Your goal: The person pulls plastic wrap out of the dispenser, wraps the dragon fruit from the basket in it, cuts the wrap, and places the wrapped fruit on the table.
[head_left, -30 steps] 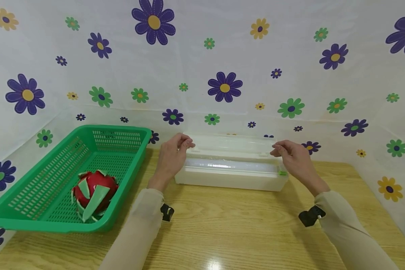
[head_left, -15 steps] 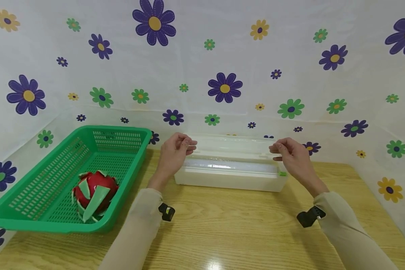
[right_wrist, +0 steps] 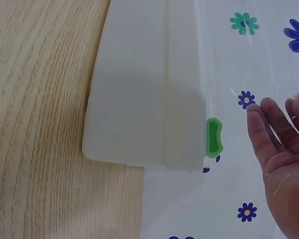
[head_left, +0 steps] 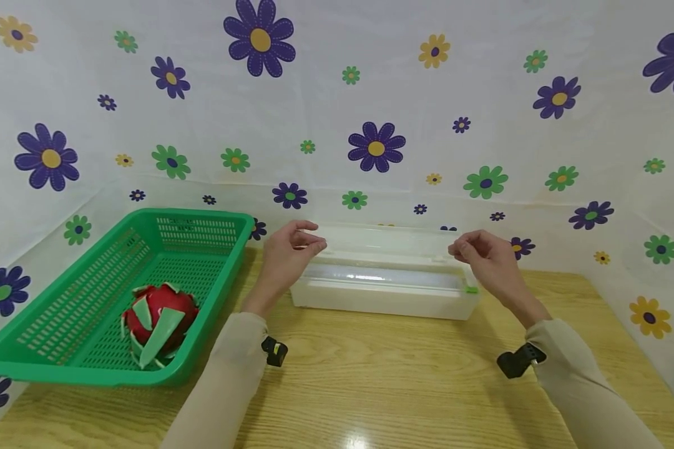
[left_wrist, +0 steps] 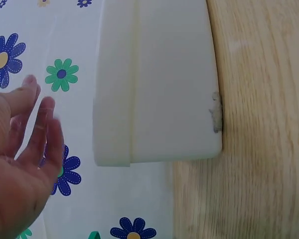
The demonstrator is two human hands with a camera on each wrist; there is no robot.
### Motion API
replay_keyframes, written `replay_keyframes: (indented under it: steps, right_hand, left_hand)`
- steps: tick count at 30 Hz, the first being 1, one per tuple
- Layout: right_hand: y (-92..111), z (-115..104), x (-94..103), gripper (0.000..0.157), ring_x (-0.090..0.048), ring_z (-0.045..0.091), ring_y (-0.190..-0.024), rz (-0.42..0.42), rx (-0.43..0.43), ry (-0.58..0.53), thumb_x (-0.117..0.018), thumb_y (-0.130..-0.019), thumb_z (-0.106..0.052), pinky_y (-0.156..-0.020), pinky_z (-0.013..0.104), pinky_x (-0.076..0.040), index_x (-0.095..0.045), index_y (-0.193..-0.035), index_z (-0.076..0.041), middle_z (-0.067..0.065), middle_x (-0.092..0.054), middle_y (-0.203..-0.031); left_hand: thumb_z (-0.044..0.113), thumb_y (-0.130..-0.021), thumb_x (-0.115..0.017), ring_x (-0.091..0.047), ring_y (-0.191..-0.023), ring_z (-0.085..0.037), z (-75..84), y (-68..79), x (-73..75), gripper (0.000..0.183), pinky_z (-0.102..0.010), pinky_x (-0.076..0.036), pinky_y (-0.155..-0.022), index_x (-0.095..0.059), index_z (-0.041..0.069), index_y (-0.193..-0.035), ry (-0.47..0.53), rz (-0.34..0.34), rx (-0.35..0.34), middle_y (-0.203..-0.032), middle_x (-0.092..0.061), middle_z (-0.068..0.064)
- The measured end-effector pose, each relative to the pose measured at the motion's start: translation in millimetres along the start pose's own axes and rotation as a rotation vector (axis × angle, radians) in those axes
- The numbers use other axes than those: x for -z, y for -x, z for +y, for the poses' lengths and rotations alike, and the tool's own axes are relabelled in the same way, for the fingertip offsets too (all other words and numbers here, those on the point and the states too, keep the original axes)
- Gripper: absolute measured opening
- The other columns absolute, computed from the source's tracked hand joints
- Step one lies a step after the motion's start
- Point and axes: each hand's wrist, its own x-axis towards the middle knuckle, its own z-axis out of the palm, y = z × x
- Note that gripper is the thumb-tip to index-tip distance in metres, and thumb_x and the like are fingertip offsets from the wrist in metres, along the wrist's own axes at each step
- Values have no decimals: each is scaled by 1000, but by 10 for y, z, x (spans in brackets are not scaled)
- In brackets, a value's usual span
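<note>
A long white cling film dispenser (head_left: 382,302) stands on the table with its lid (head_left: 382,243) raised behind the roll (head_left: 379,275). My left hand (head_left: 286,255) is above its left end, thumb and fingertips drawn together at the edge of clear cling film. At the other end my right hand (head_left: 485,259) pinches the film between thumb and fingers. Faint shiny creases of cling film (right_wrist: 234,92) show beside the right fingers; elsewhere the film is almost invisible. A green slider (right_wrist: 214,138) sits at the dispenser's right end. Both hands are apart from the dispenser's body.
A green basket (head_left: 219,305) stands at the left, holding a red dragon fruit (head_left: 158,308) with green scales. The wooden table (head_left: 371,374) ends at a white flower-printed sheet (head_left: 415,93) hanging behind and at the sides.
My left hand's fingers have spread and shifted slightly around the film edge. The right hand has barely moved, its fingers drawing closer together. Dispenser and basket stay put.
</note>
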Motion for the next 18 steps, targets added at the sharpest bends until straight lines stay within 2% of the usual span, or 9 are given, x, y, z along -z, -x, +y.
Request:
replay_keyframes:
  steps: [4,7,10,15,18]
  right_hand:
    - [9,17,-4,22,-71,14,-90,9,-7,103,-65,-102,-20,-77,11,-53,-66,-112,-1,19,-75,-110]
    - [11,2,-12,17,-72,19,-90,26,-5,138,-67,-100,-15,-74,10,-52,-65,-110,-1,19,-76,-108]
    - [4,-19,-22,15,-74,28,-90,54,19,158,-65,-100,-12,-72,9,-53,-63,-109,0,20,-76,-107]
    - [-9,-38,-31,13,-75,34,-89,94,56,184,-63,-102,-11,-68,12,-53,-61,-107,0,20,-75,-105]
    - [-16,-37,-33,12,-75,34,-90,96,54,199,-60,-104,-12,-69,13,-51,-60,-108,-1,20,-75,-105]
  left_hand:
    - [20,-94,-75,-71,-101,-27,8,-7,-17,36,-45,-56,-96,-67,11,-128,-96,72,-36,-105,-78,-10]
    - [23,-97,-72,-66,-100,-27,2,-7,-30,29,-39,-53,-90,-72,9,-123,-174,72,-50,-104,-72,-12]
    - [26,-98,-69,-60,-101,-27,-14,-15,-37,25,-37,-48,-86,-76,8,-115,-204,61,-58,-104,-64,-13]
    - [25,-102,-64,-67,-112,-27,-31,-37,-26,24,-43,-54,-99,-76,10,-115,-120,20,-45,-117,-72,-11]
    - [23,-104,-59,-72,-109,-26,-27,-53,-16,24,-45,-55,-101,-74,10,-118,-61,-18,-37,-115,-77,-10]
